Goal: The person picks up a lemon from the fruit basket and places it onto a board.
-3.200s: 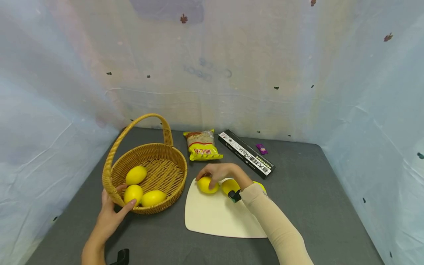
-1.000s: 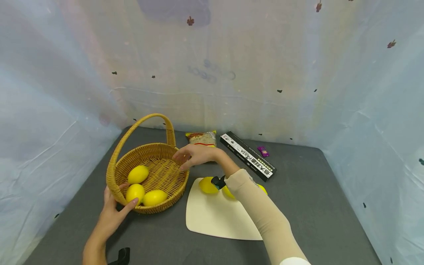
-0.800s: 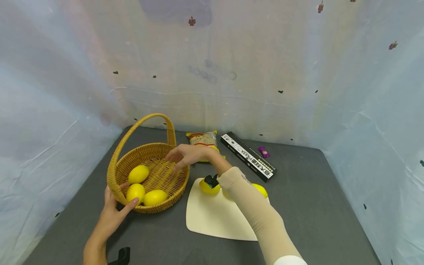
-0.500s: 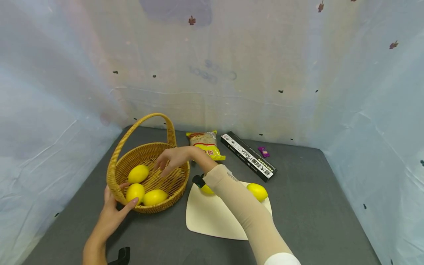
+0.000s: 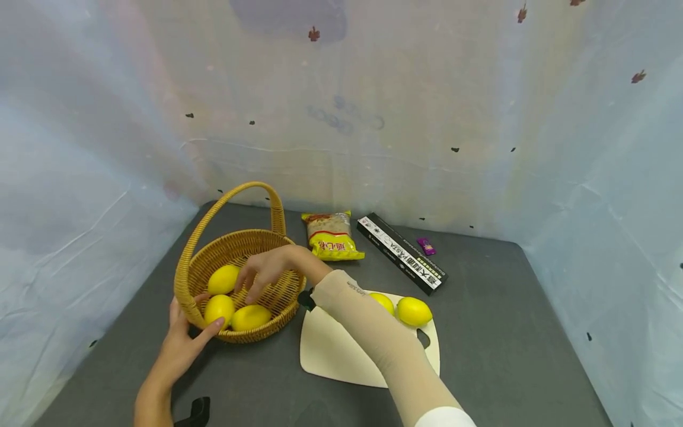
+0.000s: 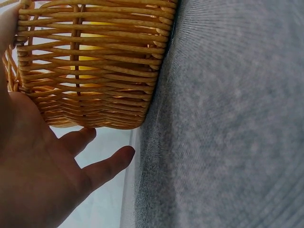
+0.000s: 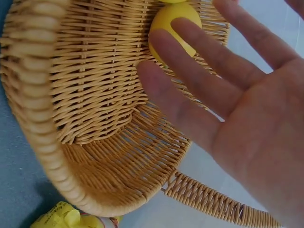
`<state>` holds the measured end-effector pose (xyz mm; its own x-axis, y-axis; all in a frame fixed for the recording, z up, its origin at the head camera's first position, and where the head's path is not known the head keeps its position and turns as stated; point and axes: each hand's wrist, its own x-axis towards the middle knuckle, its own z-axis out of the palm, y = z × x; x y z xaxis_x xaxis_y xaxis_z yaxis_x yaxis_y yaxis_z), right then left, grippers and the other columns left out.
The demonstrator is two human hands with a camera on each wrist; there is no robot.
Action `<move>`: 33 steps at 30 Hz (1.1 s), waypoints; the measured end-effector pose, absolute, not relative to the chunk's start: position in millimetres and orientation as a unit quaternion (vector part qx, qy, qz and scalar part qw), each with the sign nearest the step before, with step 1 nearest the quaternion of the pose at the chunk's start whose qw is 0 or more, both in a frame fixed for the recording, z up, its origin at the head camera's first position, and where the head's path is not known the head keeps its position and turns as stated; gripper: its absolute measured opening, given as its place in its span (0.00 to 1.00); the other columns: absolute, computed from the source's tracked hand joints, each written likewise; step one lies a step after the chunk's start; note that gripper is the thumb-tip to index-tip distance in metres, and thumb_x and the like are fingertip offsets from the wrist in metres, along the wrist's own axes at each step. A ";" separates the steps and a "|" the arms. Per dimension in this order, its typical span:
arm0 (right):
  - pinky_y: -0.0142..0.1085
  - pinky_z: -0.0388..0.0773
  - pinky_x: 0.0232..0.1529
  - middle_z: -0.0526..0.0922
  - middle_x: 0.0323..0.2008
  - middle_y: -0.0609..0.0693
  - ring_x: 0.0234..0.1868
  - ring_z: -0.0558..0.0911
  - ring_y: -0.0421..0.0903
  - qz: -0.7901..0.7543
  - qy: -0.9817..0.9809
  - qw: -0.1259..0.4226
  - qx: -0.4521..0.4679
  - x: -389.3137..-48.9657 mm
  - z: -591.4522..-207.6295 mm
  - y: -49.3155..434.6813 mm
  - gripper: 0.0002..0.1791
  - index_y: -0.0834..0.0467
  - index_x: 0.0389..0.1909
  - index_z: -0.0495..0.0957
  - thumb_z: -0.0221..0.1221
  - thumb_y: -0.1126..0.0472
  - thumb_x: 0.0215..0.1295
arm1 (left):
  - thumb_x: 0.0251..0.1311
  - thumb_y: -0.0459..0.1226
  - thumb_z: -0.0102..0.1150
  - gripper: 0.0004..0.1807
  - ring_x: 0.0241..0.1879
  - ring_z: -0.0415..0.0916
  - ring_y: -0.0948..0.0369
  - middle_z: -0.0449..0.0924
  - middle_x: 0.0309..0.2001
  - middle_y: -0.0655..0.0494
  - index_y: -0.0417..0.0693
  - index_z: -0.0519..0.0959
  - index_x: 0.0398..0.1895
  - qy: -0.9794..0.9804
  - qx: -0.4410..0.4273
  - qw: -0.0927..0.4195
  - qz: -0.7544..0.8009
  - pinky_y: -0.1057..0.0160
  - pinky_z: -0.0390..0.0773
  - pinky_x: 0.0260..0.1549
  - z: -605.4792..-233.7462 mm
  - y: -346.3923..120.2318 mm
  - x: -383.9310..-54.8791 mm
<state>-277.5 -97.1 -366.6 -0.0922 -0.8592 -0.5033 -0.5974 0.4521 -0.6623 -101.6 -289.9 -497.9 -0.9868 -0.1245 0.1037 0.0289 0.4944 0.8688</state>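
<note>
My left hand (image 5: 178, 344) grips the near-left rim of the wicker basket (image 5: 290, 299), thumb over the edge, in the head view. In the left wrist view two fingers (image 6: 111, 166) spread apart beside the basket's woven side. Three lemons lie in the basket: the back lemon (image 5: 222, 279), the left lemon (image 5: 219, 308) by my left thumb, and the front lemon (image 5: 251, 319). My right hand (image 5: 269, 270) reaches into the basket above them, holding nothing. Its fingers are relaxed and apart in the right wrist view, overlapping a lemon (image 7: 173, 23) there.
A cream cutting board (image 5: 336, 362) lies right of the basket, bearing a lemon (image 5: 414, 311) and another lemon (image 5: 382, 301). My right sleeve crosses the board. Behind are a yellow food bag (image 5: 333, 237), a black pasta box (image 5: 402, 252) and a purple packet (image 5: 426, 246).
My right hand has left a lemon on the board and moved leftward over the basket's rim, down toward the lemons inside. My left hand keeps its hold on the basket.
</note>
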 end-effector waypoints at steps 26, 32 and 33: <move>0.46 0.74 0.59 0.78 0.53 0.38 0.58 0.78 0.44 -0.056 0.773 0.521 -0.358 -272.0 -385.4 -134.2 0.24 0.47 0.62 0.78 0.66 0.55 0.66 | 0.68 0.41 0.63 0.38 0.71 0.44 0.33 0.23 0.77 0.52 0.51 0.57 0.76 -0.854 0.015 0.079 -0.514 0.24 0.59 0.51 -497.5 -289.3 -99.8; 0.44 0.76 0.56 0.79 0.49 0.37 0.50 0.80 0.40 -0.063 0.770 0.526 -0.356 -269.4 -392.1 -137.1 0.18 0.45 0.57 0.80 0.66 0.55 0.66 | 0.67 0.42 0.63 0.38 0.70 0.46 0.34 0.24 0.78 0.51 0.50 0.57 0.76 -0.856 0.020 0.080 -0.511 0.26 0.61 0.51 -498.4 -290.1 -98.7; 0.44 0.76 0.56 0.79 0.49 0.37 0.50 0.80 0.40 -0.063 0.770 0.527 -0.355 -269.1 -392.6 -137.5 0.18 0.45 0.56 0.80 0.66 0.55 0.66 | 0.68 0.42 0.63 0.38 0.70 0.46 0.33 0.23 0.78 0.51 0.51 0.57 0.76 -0.856 0.021 0.077 -0.511 0.25 0.60 0.51 -498.5 -290.1 -98.7</move>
